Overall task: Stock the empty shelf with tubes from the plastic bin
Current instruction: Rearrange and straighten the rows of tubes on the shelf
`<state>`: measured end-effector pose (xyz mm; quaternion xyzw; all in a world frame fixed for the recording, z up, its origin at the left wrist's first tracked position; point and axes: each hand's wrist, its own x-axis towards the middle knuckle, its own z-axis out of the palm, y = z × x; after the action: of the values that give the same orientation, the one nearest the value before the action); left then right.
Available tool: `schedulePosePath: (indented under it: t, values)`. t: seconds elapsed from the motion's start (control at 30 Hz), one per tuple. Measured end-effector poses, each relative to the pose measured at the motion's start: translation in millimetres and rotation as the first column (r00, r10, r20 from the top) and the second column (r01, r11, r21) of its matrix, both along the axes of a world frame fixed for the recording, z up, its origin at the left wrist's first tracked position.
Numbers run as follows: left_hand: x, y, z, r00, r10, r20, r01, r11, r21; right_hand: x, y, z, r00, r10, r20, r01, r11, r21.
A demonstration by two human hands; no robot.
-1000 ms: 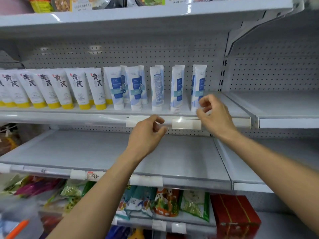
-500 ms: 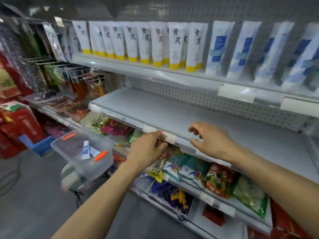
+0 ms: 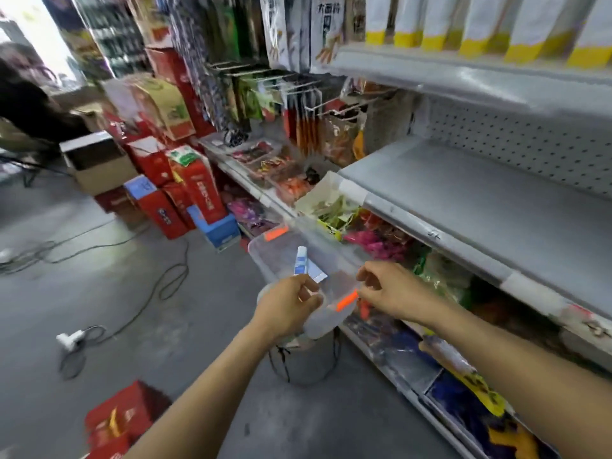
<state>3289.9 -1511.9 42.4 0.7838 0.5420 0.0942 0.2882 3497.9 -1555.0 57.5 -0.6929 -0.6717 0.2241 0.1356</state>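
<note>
**Both hands at the bin, shelf unstocked**

Two white-and-blue tubes lie in the bin: one tube (image 3: 300,260) points away from the person, and a second (image 3: 317,274) lies slantwise just beside it, touching or nearly so. The bin (image 3: 261,260) is clear plastic with an orange latch (image 3: 347,301) at its near end and another (image 3: 276,232) at the far end. It sits on a blurred stand (image 3: 298,362) with dark legs, in the aisle just left of the shelving.

The left hand (image 3: 286,308) is over the bin's near left corner, fingers curled, thumb and forefinger close to the first tube's lower end; whether they pinch it cannot be told. The right hand (image 3: 394,289) hovers by the near latch, fingers loosely bent, holding nothing.

The grey shelf (image 3: 496,207) to the right shows only bare board. Above it, a higher shelf (image 3: 463,77) carries yellow-capped tubes (image 3: 477,31). Snack packs (image 3: 374,236) fill the tier below. Red cartons (image 3: 195,190) and cables (image 3: 159,283) lie on the floor to the left.
</note>
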Motion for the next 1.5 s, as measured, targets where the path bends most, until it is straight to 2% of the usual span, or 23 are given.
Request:
schedulePosePath:
  t: [0.3, 0.47, 0.57, 0.67, 0.8, 0.9, 0.97, 1.03, 1.1, 1.23, 1.33, 1.5]
  values:
    - [-14.8, 143.5, -73.8, 0.983, 0.157, 0.099, -0.125, 0.953, -0.277, -22.1, 171.0, -103.5, 0.993, -0.018, -0.120, -0.009, 0.974, -0.225]
    - [3.3, 234.6, -141.9, 0.906, 0.385, 0.175, -0.260, 0.834, -0.487, -18.5, 273.1, -182.3, 0.976, -0.154, -0.152, 0.087, 0.922, -0.377]
    - [23.4, 291.9, -196.9, 0.825, 0.540, 0.168, -0.347, 0.718, -0.604, -15.0, 324.0, -243.8, 0.970, -0.213, -0.118, 0.137, 0.877, -0.460]
    - [44.2, 339.7, -258.7, 0.771, 0.630, 0.095, -0.432, 0.627, -0.648, -14.0, 363.8, -304.5, 0.974, -0.221, -0.052, 0.166, 0.848, -0.504]
    - [62.9, 381.5, -330.8, 0.762, 0.648, 0.015, -0.506, 0.609, -0.611, -23.1, 397.1, -371.9, 0.990, -0.137, 0.032, 0.134, 0.846, -0.517]
    - [71.8, 400.5, -380.2, 0.766, 0.642, -0.010, -0.521, 0.613, -0.594, -31.4, 404.5, -408.6, 0.977, -0.200, 0.074, 0.211, 0.856, -0.473]
    - [78.2, 408.3, -405.2, 0.760, 0.649, -0.025, -0.532, 0.600, -0.597, -35.5, 403.7, -429.7, 0.959, -0.234, 0.161, 0.281, 0.860, -0.427]
    - [84.2, 414.0, -418.7, 0.756, 0.653, -0.045, -0.538, 0.580, -0.612, -38.9, 402.3, -449.8, 0.946, -0.186, 0.265, 0.277, 0.889, -0.365]
    - [88.9, 417.9, -427.0, 0.762, 0.644, -0.061, -0.542, 0.584, -0.604, -41.2, 406.0, -455.6, 0.939, -0.191, 0.286, 0.289, 0.890, -0.352]
    - [88.7, 416.0, -434.5, 0.745, 0.657, -0.115, -0.564, 0.528, -0.635, -41.9, 412.4, -452.6, 0.932, -0.334, 0.143, 0.359, 0.786, -0.504]
    - [82.9, 405.4, -421.6, 0.678, 0.732, -0.070, -0.568, 0.461, -0.682, -38.1, 403.9, -441.5, 0.903, -0.427, 0.040, 0.374, 0.740, -0.560]
    - [66.4, 375.6, -381.1, 0.633, 0.774, 0.022, -0.561, 0.479, -0.675, -31.7, 367.6, -402.4, 0.838, -0.532, -0.124, 0.395, 0.748, -0.533]
